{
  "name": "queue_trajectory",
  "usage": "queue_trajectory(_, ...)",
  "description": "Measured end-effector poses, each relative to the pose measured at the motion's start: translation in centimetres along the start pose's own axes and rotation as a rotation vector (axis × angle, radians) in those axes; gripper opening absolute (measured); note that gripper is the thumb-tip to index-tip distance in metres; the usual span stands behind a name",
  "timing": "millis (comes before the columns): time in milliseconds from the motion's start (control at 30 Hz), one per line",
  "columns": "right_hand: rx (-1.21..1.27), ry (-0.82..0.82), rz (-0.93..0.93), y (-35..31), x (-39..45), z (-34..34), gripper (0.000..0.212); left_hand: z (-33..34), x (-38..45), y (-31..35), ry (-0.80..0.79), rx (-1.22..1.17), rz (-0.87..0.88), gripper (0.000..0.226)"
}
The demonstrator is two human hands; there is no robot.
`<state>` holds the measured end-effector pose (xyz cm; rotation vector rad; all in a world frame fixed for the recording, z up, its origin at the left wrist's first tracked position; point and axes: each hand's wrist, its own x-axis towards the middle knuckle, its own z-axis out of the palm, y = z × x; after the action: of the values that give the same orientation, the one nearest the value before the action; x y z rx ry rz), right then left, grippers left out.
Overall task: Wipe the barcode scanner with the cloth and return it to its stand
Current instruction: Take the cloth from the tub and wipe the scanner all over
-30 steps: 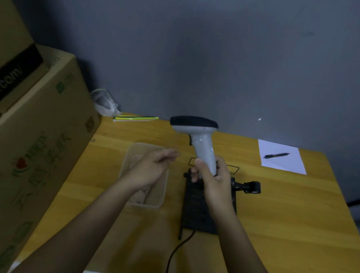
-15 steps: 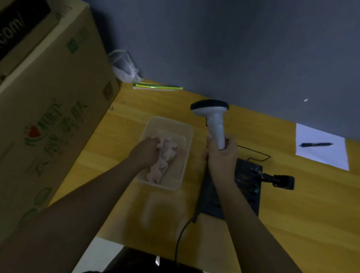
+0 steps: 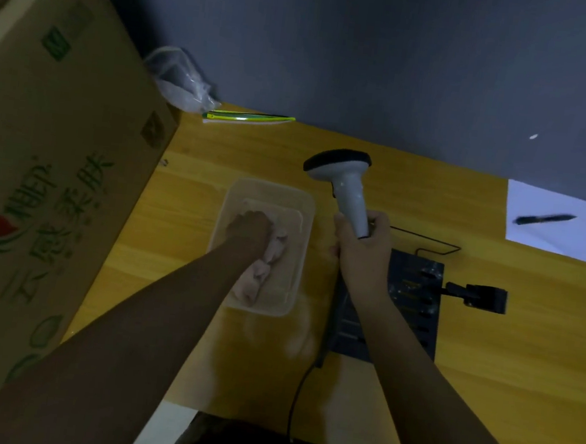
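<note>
My right hand (image 3: 363, 244) grips the handle of the white barcode scanner (image 3: 345, 184) and holds it upright above the table, its dark head on top. The black stand (image 3: 418, 298) lies flat just right of that hand, its clamp arm (image 3: 476, 297) sticking out to the right. My left hand (image 3: 248, 229) is down inside the clear plastic tub (image 3: 304, 223), fingers closed around the pale pink cloth (image 3: 259, 276), which is bunched up in the tub.
A large cardboard box (image 3: 41, 171) fills the left side. A plastic bag (image 3: 179, 81) and a yellow-green strip (image 3: 248, 118) lie at the back edge. White paper (image 3: 556, 237) with a pen (image 3: 543, 219) sits far right. A black cable (image 3: 297, 394) runs toward me.
My left hand went from hovering over the tub down onto the cloth and closed on it. The scanner stayed upright in my right hand. The view tilted down.
</note>
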<state>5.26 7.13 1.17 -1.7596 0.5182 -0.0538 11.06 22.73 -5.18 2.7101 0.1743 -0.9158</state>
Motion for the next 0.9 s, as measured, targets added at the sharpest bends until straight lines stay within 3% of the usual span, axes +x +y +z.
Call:
queue_trajectory(167,0.001,-0.021,0.013,-0.4,-0.4,-0.3,0.02,-0.6,-0.7,-0.5,0.044,-0.002,0.01,0.027)
queue_trajectory(333,0.054,-0.073,0.052,-1.2,-1.1,-0.7,0.017,-1.4,-2.8,-1.4,0.095,-0.305,0.147,0.025)
queue_trajectory(500,0.025,-0.144,0.098,-2.2,-2.2,-1.9,0.029,-3.2,-6.7,-1.4,0.07,-0.532,0.297,0.023)
queue_trajectory(633,0.029,-0.158,0.07,-4.0,-3.1,-3.1,0.03,-5.1,-9.2,-1.3,0.2,-0.678,0.406,0.014)
queue_trajectory(767,0.079,-0.142,-0.042,-7.1,-3.6,-5.0,0.023,-7.6,-11.6,-0.8,0.323,-0.769,0.535,0.02)
queue_trajectory(900,0.017,-0.179,-0.178,-10.9,-3.6,-6.9,0.016,-10.2,-13.6,0.4,0.489,-0.571,0.605,0.024)
